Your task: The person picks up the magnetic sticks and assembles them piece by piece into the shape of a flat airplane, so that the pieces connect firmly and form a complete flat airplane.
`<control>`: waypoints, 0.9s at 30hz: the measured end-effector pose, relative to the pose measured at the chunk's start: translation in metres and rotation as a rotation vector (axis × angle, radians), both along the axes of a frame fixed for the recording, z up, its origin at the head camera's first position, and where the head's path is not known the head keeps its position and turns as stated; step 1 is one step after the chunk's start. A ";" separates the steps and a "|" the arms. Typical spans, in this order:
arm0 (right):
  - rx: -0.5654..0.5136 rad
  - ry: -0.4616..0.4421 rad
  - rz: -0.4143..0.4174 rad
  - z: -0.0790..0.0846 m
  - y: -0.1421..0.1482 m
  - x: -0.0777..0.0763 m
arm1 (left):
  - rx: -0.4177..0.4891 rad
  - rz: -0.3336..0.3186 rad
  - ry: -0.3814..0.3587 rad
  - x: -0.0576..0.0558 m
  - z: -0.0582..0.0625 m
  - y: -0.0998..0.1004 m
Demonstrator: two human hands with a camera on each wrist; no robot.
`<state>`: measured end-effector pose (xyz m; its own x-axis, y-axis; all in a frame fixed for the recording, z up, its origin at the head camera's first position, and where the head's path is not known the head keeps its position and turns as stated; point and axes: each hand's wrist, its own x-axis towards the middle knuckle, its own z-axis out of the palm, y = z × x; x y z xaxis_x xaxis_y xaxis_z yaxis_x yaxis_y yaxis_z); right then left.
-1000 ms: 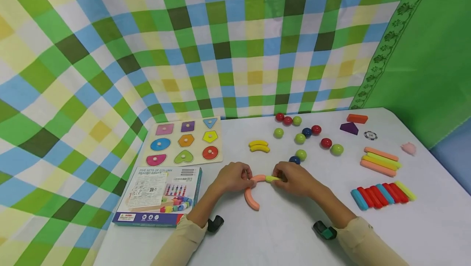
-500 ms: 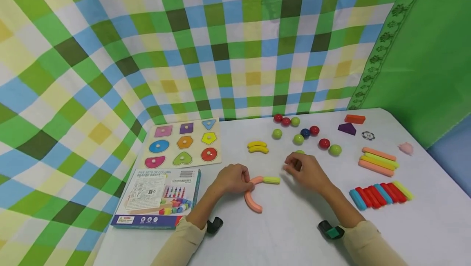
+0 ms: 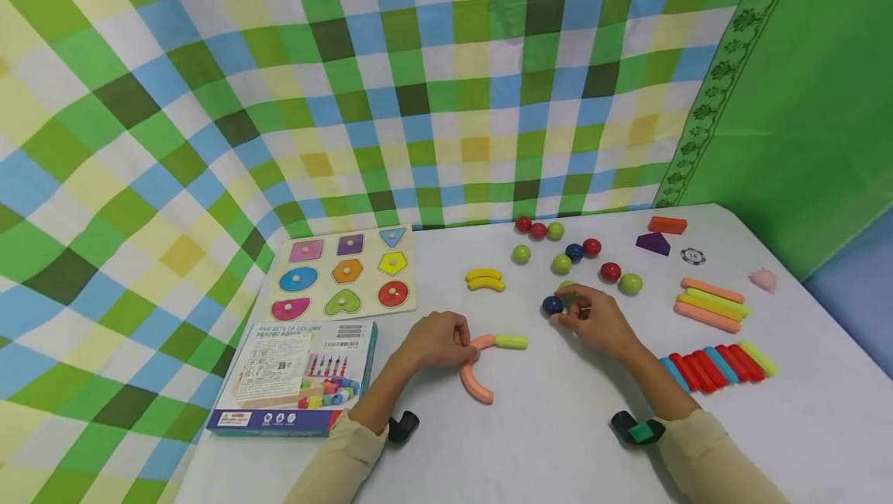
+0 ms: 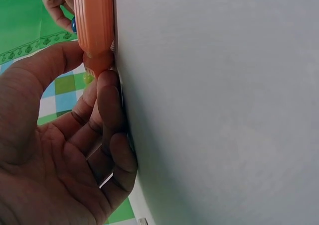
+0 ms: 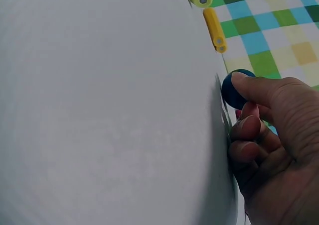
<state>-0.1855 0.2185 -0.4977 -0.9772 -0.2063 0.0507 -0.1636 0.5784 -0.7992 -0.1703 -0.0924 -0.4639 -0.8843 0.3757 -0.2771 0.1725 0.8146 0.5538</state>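
My left hand [image 3: 437,340] pinches a curved orange piece [image 4: 93,21] between thumb and fingers, low on the white table. It is part of an orange arc [image 3: 477,386] whose middle the fingertips hide. A short yellow-green stick [image 3: 512,342] lies end to end with the arc's upper tip. To the right, my right hand [image 3: 595,322] holds a dark blue ball [image 3: 552,305] by thumb and fingertips. The right wrist view shows the thumb pressed on that blue ball [image 5: 232,93]. Behind the right fingers a green ball [image 3: 566,285] is mostly hidden.
Red, green and blue balls [image 3: 561,264] lie scattered behind the hands, near two yellow curved pieces [image 3: 484,280]. At left are a shape puzzle board [image 3: 333,264] and a flat box [image 3: 293,372]. Coloured sticks [image 3: 715,368] form rows at right, near a poker chip [image 3: 693,257].
My right hand has let go of the yellow-green stick, moved back and right, and taken hold of the blue ball. My left hand stays at the orange arc.
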 end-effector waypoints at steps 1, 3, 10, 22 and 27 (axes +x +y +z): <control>0.001 0.000 0.005 0.000 0.000 0.000 | 0.000 -0.002 0.000 0.000 0.000 0.000; 0.003 0.004 0.013 0.001 -0.001 -0.001 | 0.003 -0.001 -0.005 0.000 0.000 -0.001; -0.017 0.002 0.047 0.003 -0.002 0.000 | 0.002 -0.001 -0.007 -0.002 -0.001 -0.001; -0.012 -0.087 0.245 0.007 -0.010 0.016 | 0.021 -0.008 0.012 -0.002 -0.001 -0.001; 0.003 -0.094 0.257 0.009 -0.013 0.018 | 0.012 -0.011 0.011 -0.002 -0.003 -0.001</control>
